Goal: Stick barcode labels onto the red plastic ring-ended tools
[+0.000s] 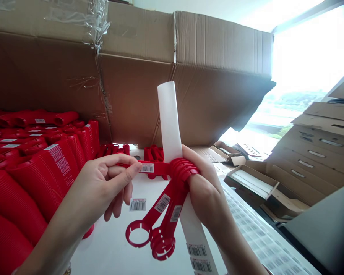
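- Two bare hands meet at the white backing strip [169,122], which stands nearly upright at mid-frame and serves as reference.
- Left hand [103,187], left of the strip: thumb and forefinger are pressed together on the free end of one level red arm [157,167], beside its barcode label [147,168].
- Right hand [203,191], against the strip's right edge: the fingers are closed round the strip and the stacked ring heads [183,170] of several red arms, clamping them together.
- Long axis of the level red arm: horizontal, running from the left pinch rightward to the stack, across the strip at roughly a right angle.
- Hanging red arms [160,214]: they droop down-left from the stack, each labelled, with open rings at the low ends.
- Nearer hand: the left alone holds the level arm's free end; the right holds only its ring end.
- Loose barcode label [138,204]: on the table [109,248], below-left of the strip and apart from both hands.
- Red ribbed tubes [31,179]: massed far left of the strip.
- Cardboard carton [132,76]: behind the strip.
- Label sheet [255,236] and flat cartons [318,152]: right of the strip.
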The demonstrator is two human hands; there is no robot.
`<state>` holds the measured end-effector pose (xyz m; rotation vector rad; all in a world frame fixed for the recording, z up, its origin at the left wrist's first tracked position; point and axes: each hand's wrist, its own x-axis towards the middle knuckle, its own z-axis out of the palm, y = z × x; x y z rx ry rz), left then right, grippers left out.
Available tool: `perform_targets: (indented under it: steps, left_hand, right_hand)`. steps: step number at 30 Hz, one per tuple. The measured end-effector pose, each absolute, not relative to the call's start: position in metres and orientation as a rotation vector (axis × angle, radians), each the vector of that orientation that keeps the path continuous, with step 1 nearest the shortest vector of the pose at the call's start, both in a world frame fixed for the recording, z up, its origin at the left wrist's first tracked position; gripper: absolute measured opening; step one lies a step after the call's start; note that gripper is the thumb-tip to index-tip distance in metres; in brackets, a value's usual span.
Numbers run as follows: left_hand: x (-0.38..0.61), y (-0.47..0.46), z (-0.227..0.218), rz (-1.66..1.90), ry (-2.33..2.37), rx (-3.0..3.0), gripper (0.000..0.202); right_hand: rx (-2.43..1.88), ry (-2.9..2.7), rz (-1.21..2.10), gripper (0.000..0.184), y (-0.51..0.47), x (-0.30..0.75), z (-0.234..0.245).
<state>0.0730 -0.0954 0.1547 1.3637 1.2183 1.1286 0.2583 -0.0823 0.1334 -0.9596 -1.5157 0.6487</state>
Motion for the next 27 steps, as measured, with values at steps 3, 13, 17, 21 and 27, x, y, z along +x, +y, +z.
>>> perform_targets:
  steps: [3,13,17,21,27]
  left_hand:
    - [0.074,-0.095,0.154,1.127,1.216,1.362,0.022]
    - [0.072,-0.087,0.141,1.118,1.242,1.415,0.024]
    - [0.076,-0.079,0.131,1.103,1.268,1.455,0.034]
    - [0.076,-0.073,0.127,1.184,1.314,1.448,0.044]
    - [0.074,-0.089,0.141,1.993,1.074,1.309,0.019]
  right_hand:
    - [-0.927,-1.494,0.815,0.013,-0.082,0.258,0.133]
    - [-0.914,-1.521,0.872,0.018,-0.087,0.259,0.133]
    - [-0.948,-1.556,0.789,0.021,-0.086,0.258,0.131]
    - [-0.983,-1.534,0.769,0.015,-0.079,0.26,0.129]
    - [-1.004,-1.455,0.74,0.015,-0.071,0.264,0.13]
